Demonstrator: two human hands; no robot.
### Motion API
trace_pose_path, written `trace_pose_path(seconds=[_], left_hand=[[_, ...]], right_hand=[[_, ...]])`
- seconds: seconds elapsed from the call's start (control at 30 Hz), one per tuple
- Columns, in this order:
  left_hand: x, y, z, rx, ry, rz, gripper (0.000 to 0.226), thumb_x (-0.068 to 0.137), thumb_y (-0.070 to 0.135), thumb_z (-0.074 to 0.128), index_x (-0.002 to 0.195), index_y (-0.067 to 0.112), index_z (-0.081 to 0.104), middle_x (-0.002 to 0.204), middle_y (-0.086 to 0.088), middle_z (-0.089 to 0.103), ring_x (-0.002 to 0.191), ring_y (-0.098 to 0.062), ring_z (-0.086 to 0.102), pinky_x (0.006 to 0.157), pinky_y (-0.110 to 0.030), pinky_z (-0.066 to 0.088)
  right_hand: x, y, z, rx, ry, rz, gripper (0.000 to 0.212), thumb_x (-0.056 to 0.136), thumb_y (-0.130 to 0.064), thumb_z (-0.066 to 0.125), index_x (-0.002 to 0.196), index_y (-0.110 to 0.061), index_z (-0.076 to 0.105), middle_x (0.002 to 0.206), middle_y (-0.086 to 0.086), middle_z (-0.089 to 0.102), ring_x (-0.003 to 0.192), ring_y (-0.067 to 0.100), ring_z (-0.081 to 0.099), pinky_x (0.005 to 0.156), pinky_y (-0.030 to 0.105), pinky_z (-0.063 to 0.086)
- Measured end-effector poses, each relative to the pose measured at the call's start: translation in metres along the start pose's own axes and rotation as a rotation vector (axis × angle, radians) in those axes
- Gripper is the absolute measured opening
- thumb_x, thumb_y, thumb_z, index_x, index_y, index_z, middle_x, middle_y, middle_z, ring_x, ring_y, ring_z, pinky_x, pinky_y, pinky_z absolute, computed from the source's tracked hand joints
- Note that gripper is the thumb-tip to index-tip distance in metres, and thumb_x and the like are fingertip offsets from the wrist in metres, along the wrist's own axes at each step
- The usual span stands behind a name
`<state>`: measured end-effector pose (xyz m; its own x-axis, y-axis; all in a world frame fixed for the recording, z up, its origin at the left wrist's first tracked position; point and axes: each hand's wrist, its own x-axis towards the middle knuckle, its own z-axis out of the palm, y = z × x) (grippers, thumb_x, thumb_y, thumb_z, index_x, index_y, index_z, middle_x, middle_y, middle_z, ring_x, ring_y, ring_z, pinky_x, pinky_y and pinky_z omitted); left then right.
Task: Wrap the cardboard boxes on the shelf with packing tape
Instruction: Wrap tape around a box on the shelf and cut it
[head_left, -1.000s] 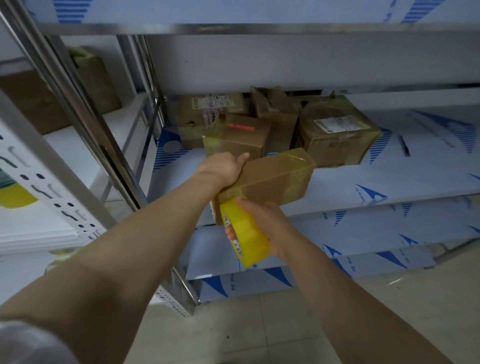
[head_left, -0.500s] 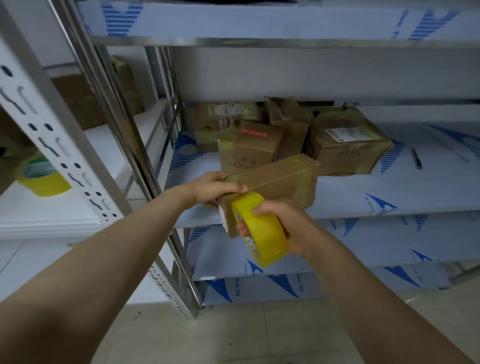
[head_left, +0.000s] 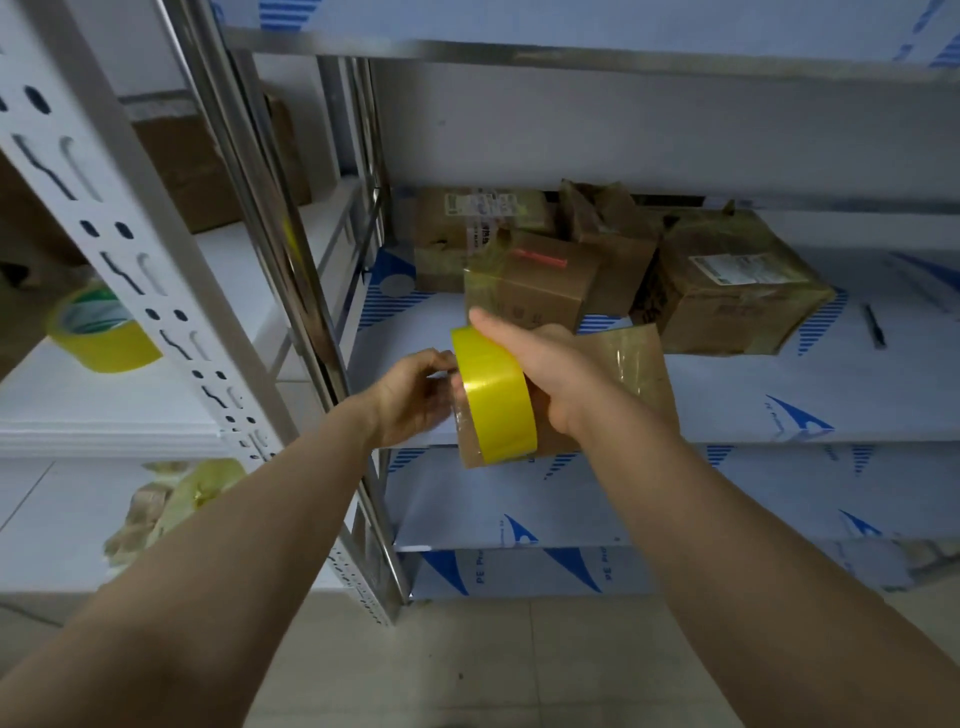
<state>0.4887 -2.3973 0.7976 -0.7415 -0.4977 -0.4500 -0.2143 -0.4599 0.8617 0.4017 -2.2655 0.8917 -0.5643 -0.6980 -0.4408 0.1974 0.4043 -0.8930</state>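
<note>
Head view: cardboard box (head_left: 636, 366) is clasped at its end by curled left hand (head_left: 415, 397) so tape roll (head_left: 493, 402), gripped against it by right hand (head_left: 553, 371), can be wound round

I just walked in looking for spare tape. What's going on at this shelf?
A person is taping a cardboard box held up in front of the shelf. The right hand grips a yellow tape roll against the box, while the left hand holds the box's left end. Glossy tape already shows on the box. Several other boxes sit at the back of the shelf. A second yellow roll rests on the neighbouring shelf to the left.
</note>
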Motion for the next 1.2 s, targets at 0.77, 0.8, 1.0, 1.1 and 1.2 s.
trace_pose_path(seconds=[0.77, 0.8, 1.0, 1.1, 1.2], left_hand=[[0.055, -0.015, 0.041, 0.015, 0.497, 0.226, 0.020, 0.098, 0.011, 0.044, 0.083, 0.016, 0.056, 0.084, -0.011, 0.059, 0.089, -0.029, 0.056, 0.085, -0.043, 0.050], [0.054, -0.015, 0.040, 0.014, 0.517, 0.232, 0.019, 0.098, 0.011, 0.043, 0.086, 0.014, 0.057, 0.091, -0.012, 0.060, 0.090, -0.028, 0.056, 0.087, -0.042, 0.050], [0.054, -0.014, 0.050, 0.121, 0.582, 0.267, 0.028, 0.100, 0.015, 0.037, 0.114, 0.006, 0.060, 0.104, -0.008, 0.058, 0.091, -0.021, 0.053, 0.084, -0.032, 0.048], [0.053, -0.014, 0.052, 0.118, 0.579, 0.267, 0.029, 0.100, 0.015, 0.037, 0.115, 0.008, 0.060, 0.101, -0.005, 0.056, 0.091, -0.020, 0.052, 0.081, -0.028, 0.045], [0.051, -0.012, 0.053, 0.089, 0.564, 0.230, 0.026, 0.100, 0.014, 0.037, 0.108, 0.013, 0.061, 0.098, -0.005, 0.057, 0.090, -0.022, 0.052, 0.082, -0.031, 0.047]], right_hand=[[-0.025, 0.021, 0.001, 0.079, 0.061, -0.066, 0.041, 0.087, -0.040, 0.064, 0.088, 0.001, 0.069, 0.067, 0.017, 0.069, 0.051, 0.021, 0.064, 0.049, 0.024, 0.054], [-0.031, 0.026, -0.001, 0.057, 0.042, -0.071, 0.039, 0.089, -0.039, 0.063, 0.085, 0.000, 0.069, 0.067, 0.017, 0.069, 0.051, 0.021, 0.064, 0.049, 0.023, 0.054], [-0.047, 0.072, -0.009, 0.008, 0.067, -0.038, 0.039, 0.091, -0.039, 0.060, 0.062, -0.013, 0.067, 0.067, 0.018, 0.070, 0.058, 0.024, 0.066, 0.071, 0.038, 0.058], [-0.043, 0.095, -0.013, 0.005, 0.119, 0.003, 0.045, 0.087, -0.042, 0.063, 0.064, -0.003, 0.066, 0.070, 0.023, 0.069, 0.062, 0.029, 0.067, 0.076, 0.045, 0.058], [-0.035, 0.116, -0.011, -0.018, 0.156, 0.030, 0.055, 0.083, -0.046, 0.066, 0.070, 0.007, 0.062, 0.072, 0.027, 0.068, 0.066, 0.037, 0.067, 0.076, 0.050, 0.057]])
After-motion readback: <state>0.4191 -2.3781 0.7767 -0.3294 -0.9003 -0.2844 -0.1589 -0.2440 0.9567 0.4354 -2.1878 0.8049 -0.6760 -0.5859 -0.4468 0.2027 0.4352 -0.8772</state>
